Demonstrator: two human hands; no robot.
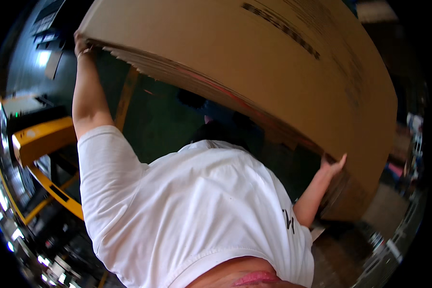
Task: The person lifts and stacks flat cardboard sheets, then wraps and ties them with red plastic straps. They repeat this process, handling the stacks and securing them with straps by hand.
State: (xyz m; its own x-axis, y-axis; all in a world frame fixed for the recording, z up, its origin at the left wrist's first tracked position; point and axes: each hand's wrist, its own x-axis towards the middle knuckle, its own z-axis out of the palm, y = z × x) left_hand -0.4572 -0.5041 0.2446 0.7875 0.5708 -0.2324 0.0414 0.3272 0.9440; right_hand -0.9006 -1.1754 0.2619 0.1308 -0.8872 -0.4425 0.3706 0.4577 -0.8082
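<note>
Brown cardboard (254, 62) looks stiff but heavy; I'd grip its edges. Left hand (83, 44) curls round its left corner; right hand (332, 168), half open, holds its near edge.

Brown cardboard (273, 91), a paper material, with a broad, smooth, mostly matt face carrying dark printed marks (282, 31). Its layered edge (151, 69) looks rough and ragged. The white shirt (211, 206) is soft, matt cloth, creased into many folds. A yellow frame (48, 137) looks like smooth, painted metal with a slight sheen. The floor (151, 115) appears smooth, glossy at far left where light reflects.
</note>
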